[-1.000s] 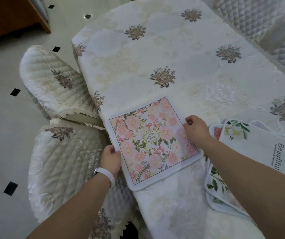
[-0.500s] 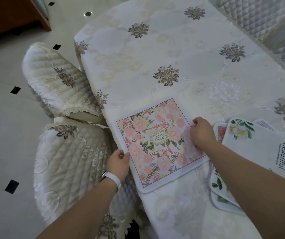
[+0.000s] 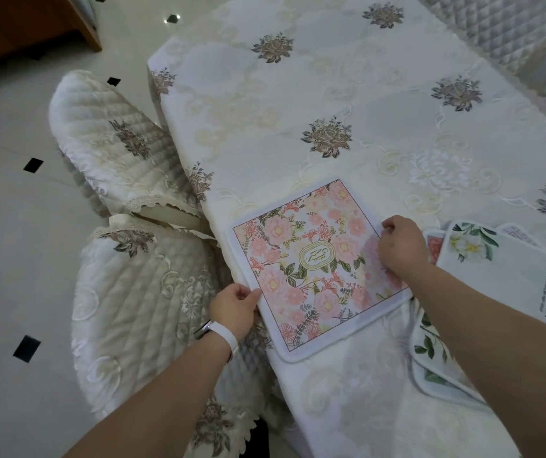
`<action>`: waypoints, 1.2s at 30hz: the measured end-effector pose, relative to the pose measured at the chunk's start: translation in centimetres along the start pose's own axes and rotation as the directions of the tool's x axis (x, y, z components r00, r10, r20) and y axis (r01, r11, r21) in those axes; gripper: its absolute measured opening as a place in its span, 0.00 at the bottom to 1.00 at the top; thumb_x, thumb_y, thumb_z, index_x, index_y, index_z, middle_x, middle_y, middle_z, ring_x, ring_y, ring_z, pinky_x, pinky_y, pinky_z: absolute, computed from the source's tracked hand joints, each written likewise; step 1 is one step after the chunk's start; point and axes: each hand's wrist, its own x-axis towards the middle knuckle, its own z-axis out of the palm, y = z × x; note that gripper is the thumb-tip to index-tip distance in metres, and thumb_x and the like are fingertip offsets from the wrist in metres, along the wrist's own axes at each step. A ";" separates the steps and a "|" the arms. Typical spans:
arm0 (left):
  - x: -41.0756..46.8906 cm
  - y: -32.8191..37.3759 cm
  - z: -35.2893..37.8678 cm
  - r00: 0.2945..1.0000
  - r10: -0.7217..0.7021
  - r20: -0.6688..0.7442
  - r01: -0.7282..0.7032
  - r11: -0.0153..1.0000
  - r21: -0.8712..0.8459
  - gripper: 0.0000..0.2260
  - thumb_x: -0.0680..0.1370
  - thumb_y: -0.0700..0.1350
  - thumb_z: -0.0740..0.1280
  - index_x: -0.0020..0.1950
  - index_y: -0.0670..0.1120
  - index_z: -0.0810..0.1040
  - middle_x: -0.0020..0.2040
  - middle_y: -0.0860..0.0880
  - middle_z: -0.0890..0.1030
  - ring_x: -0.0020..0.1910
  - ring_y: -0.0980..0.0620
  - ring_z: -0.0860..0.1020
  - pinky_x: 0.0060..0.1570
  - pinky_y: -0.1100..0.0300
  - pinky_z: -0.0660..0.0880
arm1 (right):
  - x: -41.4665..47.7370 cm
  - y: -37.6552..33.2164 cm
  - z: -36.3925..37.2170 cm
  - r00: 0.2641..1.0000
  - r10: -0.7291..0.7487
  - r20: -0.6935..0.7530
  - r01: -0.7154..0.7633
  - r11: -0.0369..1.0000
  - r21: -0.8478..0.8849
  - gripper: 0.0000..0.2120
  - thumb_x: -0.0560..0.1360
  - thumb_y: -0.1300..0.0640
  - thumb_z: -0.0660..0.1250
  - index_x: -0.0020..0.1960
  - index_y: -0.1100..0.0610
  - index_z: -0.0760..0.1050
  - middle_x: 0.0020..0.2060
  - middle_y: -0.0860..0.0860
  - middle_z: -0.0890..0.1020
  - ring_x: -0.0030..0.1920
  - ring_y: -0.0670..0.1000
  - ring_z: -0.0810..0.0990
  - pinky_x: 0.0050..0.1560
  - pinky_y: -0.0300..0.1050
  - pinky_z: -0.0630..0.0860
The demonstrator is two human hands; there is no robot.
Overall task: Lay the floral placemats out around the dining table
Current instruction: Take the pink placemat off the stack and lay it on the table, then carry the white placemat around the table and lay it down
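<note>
a pink floral placemat point(image 3: 314, 269) lies flat on the dining table point(image 3: 298, 94), near the table's edge at about 7 o'clock of the tabletop. it is turned so one corner points toward 12 o'clock. an oval emblem with letters sits at its middle.

the left hand point(image 3: 235, 309) holds the mat's white border at the mat's 8 o'clock side. its fingers are curled together, with the thumb on top of the border, pinching the edge. a white wristband point(image 3: 223, 337) circles that wrist.

the right hand point(image 3: 400, 246) is at the mat's 3 o'clock corner. its fingers are bunched and curled, pinching the border there, and the heel of the hand rests over the printed flowers.

just beside the right forearm, at 3 to 4 o'clock of the mat, lies a stack of placemats point(image 3: 496, 276), partly fanned; the top one is white, with green leaves, pale blossoms and printed lettering.

the table wears a cream embroidered tablecloth point(image 3: 397, 104) with grey-brown flower motifs. two quilted chairs point(image 3: 123, 153) stand at 9 o'clock of the table, close together. a wooden cabinet point(image 3: 27, 24) shows at 11 o'clock.
</note>
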 end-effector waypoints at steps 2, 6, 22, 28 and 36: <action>0.3 0.1 0.2 1.000 -0.004 -0.014 0.004 1.000 0.010 0.12 0.75 0.48 0.71 0.36 0.43 0.76 0.32 0.44 0.82 0.31 0.45 0.79 0.32 0.54 0.76 | -0.1 0.0 -0.1 1.000 0.017 -0.005 -0.017 1.000 0.005 0.16 0.78 0.65 0.57 0.63 0.66 0.75 0.60 0.63 0.77 0.58 0.62 0.77 0.51 0.44 0.68; 0.6 0.5 -0.1 1.000 0.009 -0.009 -0.008 0.997 0.081 0.13 0.75 0.48 0.72 0.37 0.39 0.77 0.29 0.47 0.79 0.27 0.50 0.75 0.27 0.60 0.68 | -0.5 0.3 0.3 1.000 -0.020 0.013 0.020 1.000 -0.011 0.15 0.77 0.62 0.59 0.61 0.65 0.75 0.56 0.63 0.76 0.54 0.62 0.77 0.48 0.45 0.71; -5.1 8.0 4.7 0.874 0.336 0.351 -0.395 0.912 0.110 0.04 0.76 0.46 0.68 0.42 0.48 0.77 0.38 0.47 0.81 0.39 0.45 0.81 0.40 0.51 0.78 | -8.4 7.3 -8.6 0.997 0.034 -0.071 -0.033 0.999 0.017 0.16 0.77 0.57 0.64 0.63 0.60 0.75 0.60 0.58 0.76 0.59 0.57 0.75 0.59 0.49 0.71; -8.2 12.2 12.5 0.740 0.398 0.542 -0.517 0.852 0.080 0.03 0.77 0.47 0.67 0.50 0.50 0.77 0.44 0.49 0.79 0.45 0.45 0.80 0.45 0.50 0.78 | -12.3 15.5 -13.4 0.930 0.339 -0.139 -0.313 0.933 0.180 0.18 0.77 0.56 0.64 0.66 0.59 0.73 0.62 0.57 0.74 0.56 0.55 0.76 0.58 0.47 0.71; -10.6 15.5 20.4 0.735 0.362 0.573 -0.515 0.848 0.125 0.13 0.77 0.48 0.68 0.60 0.47 0.74 0.51 0.51 0.78 0.46 0.54 0.76 0.43 0.59 0.71 | -15.5 23.1 -15.7 0.859 0.500 -0.111 -0.439 0.830 0.345 0.22 0.76 0.58 0.64 0.69 0.59 0.70 0.64 0.58 0.73 0.56 0.53 0.74 0.54 0.46 0.72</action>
